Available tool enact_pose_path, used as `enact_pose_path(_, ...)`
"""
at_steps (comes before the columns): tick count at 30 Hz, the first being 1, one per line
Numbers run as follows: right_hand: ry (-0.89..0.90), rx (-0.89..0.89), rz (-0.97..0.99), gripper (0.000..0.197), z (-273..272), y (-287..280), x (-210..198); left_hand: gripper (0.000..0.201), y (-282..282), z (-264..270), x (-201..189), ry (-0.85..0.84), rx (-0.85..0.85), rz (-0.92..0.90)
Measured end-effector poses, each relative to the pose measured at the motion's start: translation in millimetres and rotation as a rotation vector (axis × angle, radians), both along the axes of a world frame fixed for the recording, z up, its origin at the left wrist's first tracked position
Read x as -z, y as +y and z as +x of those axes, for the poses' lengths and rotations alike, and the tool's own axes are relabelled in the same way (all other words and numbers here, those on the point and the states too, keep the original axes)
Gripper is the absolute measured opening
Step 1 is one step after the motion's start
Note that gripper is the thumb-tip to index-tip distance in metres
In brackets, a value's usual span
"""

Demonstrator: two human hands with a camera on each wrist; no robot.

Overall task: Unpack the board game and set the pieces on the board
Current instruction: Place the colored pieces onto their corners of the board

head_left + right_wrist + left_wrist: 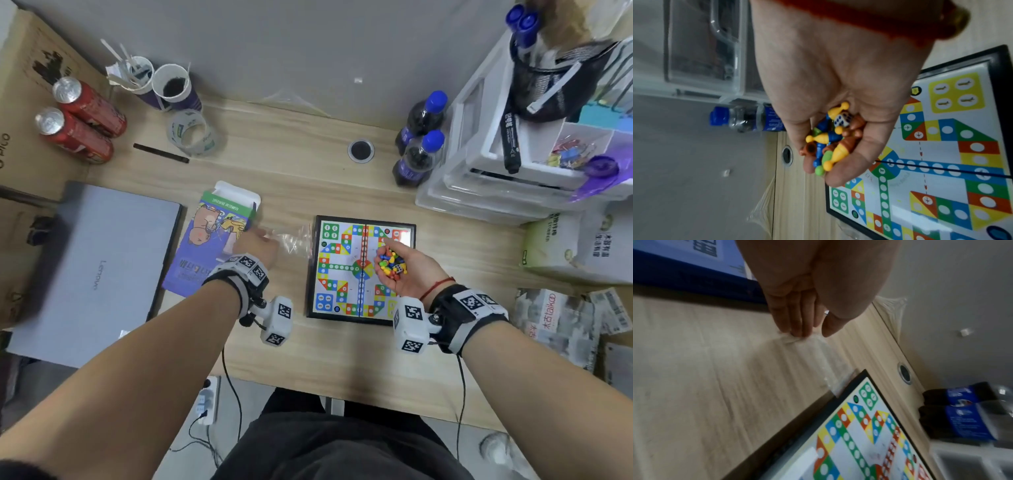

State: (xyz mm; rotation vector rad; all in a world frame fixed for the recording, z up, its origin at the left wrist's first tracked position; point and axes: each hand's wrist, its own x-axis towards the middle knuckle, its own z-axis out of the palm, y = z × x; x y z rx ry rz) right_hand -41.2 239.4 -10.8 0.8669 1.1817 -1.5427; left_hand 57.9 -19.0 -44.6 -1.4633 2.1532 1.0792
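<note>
Nearest, the right hand point(406, 265) is cupped palm up, its fingers curled round a heap of pieces point(828, 138): yellow, blue, green and brown-red pawns with a white die point(842, 119) lying among them near the heel of the palm. A red string point(436, 288) circles that wrist. The hand hovers over the right half of the board point(337, 274), which lies opened flat on the wooden desk point(308, 346) directly under and to the left of it, black-framed, with a coloured track and four corner squares.

Left of the board, the left hand point(257, 248) reaches forward with its palm down. Its fingers point(795, 321) are straight and held together, the thumb a little apart, their tips meeting the crumpled end of a clear plastic bag point(294, 240) that lies on the desk between this hand and the board's far left corner; the bag's other end touches the board's frame. Whether the fingertips pinch the plastic or only press on it cannot be told.

Just left of the left hand lies the game box point(209, 246), purple with a cartoon animal, its far flap open. Farther left a closed grey laptop point(96, 270) rests. Beyond the right hand, past the board, stand two dark bottles point(419, 144) with blue caps.
</note>
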Motion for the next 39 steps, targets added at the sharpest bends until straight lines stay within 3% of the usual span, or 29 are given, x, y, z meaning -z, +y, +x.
enact_pose_path(2,0.068,-0.046,0.018,0.023,1.0,-10.1,-9.7,0.046,4.0,-4.6,-6.6,0.01,0.027,-0.06)
enact_pose_path(5,0.217,-0.208,0.02,0.025,-1.9,-27.4,-26.4,0.044,23.1,-21.5,-29.6,0.203,0.086,-0.089)
enact_pose_path(7,0.316,-0.303,0.001,0.025,-4.6,-39.4,-39.6,0.048,47.3,-34.4,-43.4,0.269,0.135,0.11)
enact_pose_path(8,0.373,-0.339,0.0,0.026,-5.7,-45.1,-46.4,0.058,60.1,-40.3,-48.2,0.285,0.079,0.314)
enact_pose_path(10,0.506,-0.414,0.036,0.026,-5.6,-54.4,-58.5,0.071,83.7,-47.3,-58.8,0.309,-0.166,0.771)
enact_pose_path(12,0.651,-0.53,0.101,0.027,-4.1,-58.4,-62.6,0.064,98.3,-48.8,-61.3,0.349,-0.367,1.037)
enact_pose_path(15,0.886,-0.81,0.27,0.022,-1.2,-51.7,-61.3,0.036,108.2,-48.1,-59.8,0.389,-0.521,1.152)
enact_pose_path(17,0.97,-0.999,0.353,0.017,2.6,-42.8,-65.6,0.033,112.5,-48.6,-54.3,0.385,-0.57,1.199)
enact_pose_path(21,1.112,-1.24,0.417,0.044,10.2,-30.3,-72.5,0.036,119.9,-46.2,-47.6,0.345,-0.637,1.235)
enact_pose_path(24,1.177,-1.265,0.414,0.05,9.7,-25.9,-73.2,0.039,120.5,-45.1,-49.1,0.341,-0.663,1.264)
enact_pose_path(28,1.129,-1.184,0.359,0.052,3.6,-21.8,-72.1,0.037,118.2,-47.7,-54.5,0.301,-0.649,1.289)
enact_pose_path(34,1.114,-0.996,0.293,0.041,0.5,-15.7,-73.3,0.036,112.1,-45.7,-58.6,0.258,-0.647,1.304)
enact_pose_path(39,1.179,-1.032,0.33,0.032,-1.8,-16.3,-71.6,0.033,108.2,-47.7,-63.0,0.24,-0.608,1.312)
